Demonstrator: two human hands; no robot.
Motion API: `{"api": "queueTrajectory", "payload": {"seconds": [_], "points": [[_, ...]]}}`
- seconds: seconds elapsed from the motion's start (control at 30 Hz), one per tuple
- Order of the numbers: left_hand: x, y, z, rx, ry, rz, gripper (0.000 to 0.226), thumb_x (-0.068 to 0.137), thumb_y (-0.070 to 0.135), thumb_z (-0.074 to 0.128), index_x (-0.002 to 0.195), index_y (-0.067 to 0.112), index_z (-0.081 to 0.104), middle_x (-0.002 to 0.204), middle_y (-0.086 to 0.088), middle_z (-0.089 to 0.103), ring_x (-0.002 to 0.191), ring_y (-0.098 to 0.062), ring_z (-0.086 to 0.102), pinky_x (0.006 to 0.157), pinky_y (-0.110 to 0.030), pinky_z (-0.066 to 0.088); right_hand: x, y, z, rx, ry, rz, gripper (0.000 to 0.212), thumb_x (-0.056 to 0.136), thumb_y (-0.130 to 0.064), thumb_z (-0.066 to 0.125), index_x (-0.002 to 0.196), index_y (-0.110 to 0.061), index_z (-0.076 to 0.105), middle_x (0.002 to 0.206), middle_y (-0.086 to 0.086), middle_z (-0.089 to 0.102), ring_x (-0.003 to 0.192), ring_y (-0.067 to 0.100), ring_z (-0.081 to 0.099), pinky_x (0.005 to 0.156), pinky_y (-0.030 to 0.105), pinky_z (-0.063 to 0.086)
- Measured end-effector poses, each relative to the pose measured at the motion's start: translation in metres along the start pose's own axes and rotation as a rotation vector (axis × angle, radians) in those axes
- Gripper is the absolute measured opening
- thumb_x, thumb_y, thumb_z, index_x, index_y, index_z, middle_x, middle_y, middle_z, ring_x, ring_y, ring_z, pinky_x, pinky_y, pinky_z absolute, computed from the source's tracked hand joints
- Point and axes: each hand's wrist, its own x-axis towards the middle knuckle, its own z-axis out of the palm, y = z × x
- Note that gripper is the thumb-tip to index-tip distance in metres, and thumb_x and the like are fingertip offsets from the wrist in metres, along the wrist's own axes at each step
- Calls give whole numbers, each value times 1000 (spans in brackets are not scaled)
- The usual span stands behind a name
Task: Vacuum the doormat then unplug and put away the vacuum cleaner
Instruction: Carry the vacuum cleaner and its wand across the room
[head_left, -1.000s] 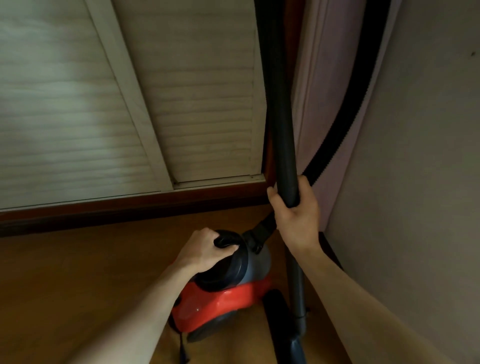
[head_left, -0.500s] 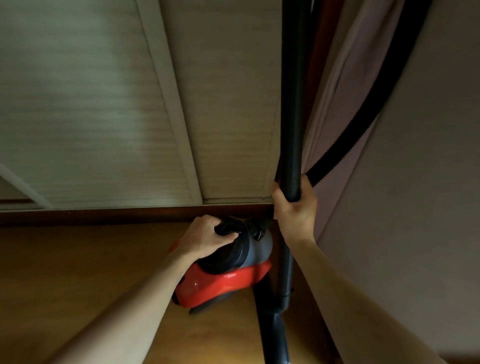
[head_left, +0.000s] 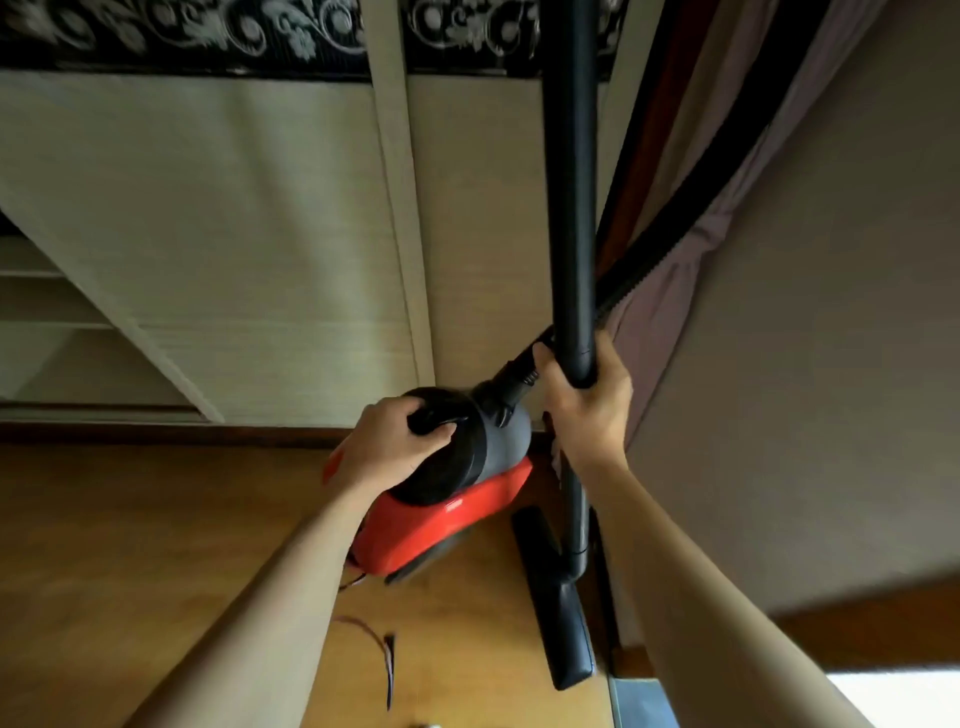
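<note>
Hands in view: 2, both bare-armed and both occupied.
Left hand (head_left: 392, 449): fingers curled over the black carry handle (head_left: 434, 421) on top of the vacuum cleaner (head_left: 452, 514), gripping it.
Right hand (head_left: 587, 410): wrapped round the black wand (head_left: 571, 208) at the lower end of its thicker section.
Vacuum cleaner: red body with a black and grey top, low over the wooden floor (head_left: 130, 545) in the corner (whether it touches the floor, I cannot tell).
Wand: upright, running out of the top of the view.
Floor nozzle (head_left: 558, 618): on the floor just right of the body, along the foot of the wall (head_left: 805, 364).
Hose (head_left: 670, 228): ribbed, black, rising from the grey front toward the upper right beside a pinkish curtain (head_left: 670, 296).
Cord (head_left: 371, 636): thin, loose on the floor near the body.
Backdrop: pale door panels (head_left: 234, 234).
</note>
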Motion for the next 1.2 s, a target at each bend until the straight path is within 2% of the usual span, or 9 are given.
{"api": "queueTrajectory", "payload": {"seconds": [0.2,0.37,0.5,0.67,0.83,0.93,1.0,1.07,1.2], "points": [[-30,-1,-35,-28,101,-60,21,79,36,77,79,16,76,75,2,74,76,-12,68,59,-22,45,-21,-29,16,12,-70,-82,20,87,-27,75,89,-14,60,71,13,56,67,33,54,60,53,51],[-52,-15,-39,-103,125,-131,16,78,34,80,70,22,73,68,11,71,68,1,65,54,-15,41,-32,-36,39,39,-127,-69,27,82,-39,72,85,-17,57,74,18,56,71,41,56,60,56,51],[-62,-23,-42,-119,181,-160,36,76,29,82,52,31,55,48,21,54,53,11,54,48,-9,36,-34,-41,58,52,-183,-97,22,83,-38,72,83,-23,56,74,19,59,71,39,59,60,55,52],[-61,-31,-55,-99,235,-232,34,75,41,80,62,13,66,58,6,65,59,-1,61,52,-20,42,-27,-33,77,103,-253,-91,29,81,-44,71,83,-19,57,73,17,58,71,39,58,63,54,54],[-53,-32,-65,-22,315,-291,33,73,42,81,55,24,59,53,15,61,57,4,59,50,-11,37,-5,-25,102,167,-388,-79,32,81,-46,71,86,-17,60,71,9,58,70,32,60,66,52,56],[-57,-30,-74,-4,388,-354,25,74,43,81,66,22,68,60,17,66,63,8,62,53,-8,36,5,-27,120,218,-471,-61,27,82,-45,73,86,-21,61,74,8,61,72,27,62,71,46,59],[-61,-29,-82,-22,432,-397,21,76,40,80,75,20,74,69,12,70,70,3,65,58,-9,39,7,-31,134,252,-532,-65,19,86,-32,77,88,-19,64,79,10,65,75,22,64,70,32,57],[-68,-28,-89,7,477,-446,21,78,40,78,72,21,70,69,8,69,71,-3,65,59,-14,40,6,-37,150,311,-592,-72,11,89,-20,78,89,-20,66,79,4,68,76,14,65,69,20,54],[-89,-26,-107,73,565,-528,37,84,32,75,55,31,52,53,12,56,55,-2,56,49,-9,33,-6,-48,184,367,-687,-114,11,88,-16,79,89,-12,68,78,3,67,74,6,63,69,18,53]]}}
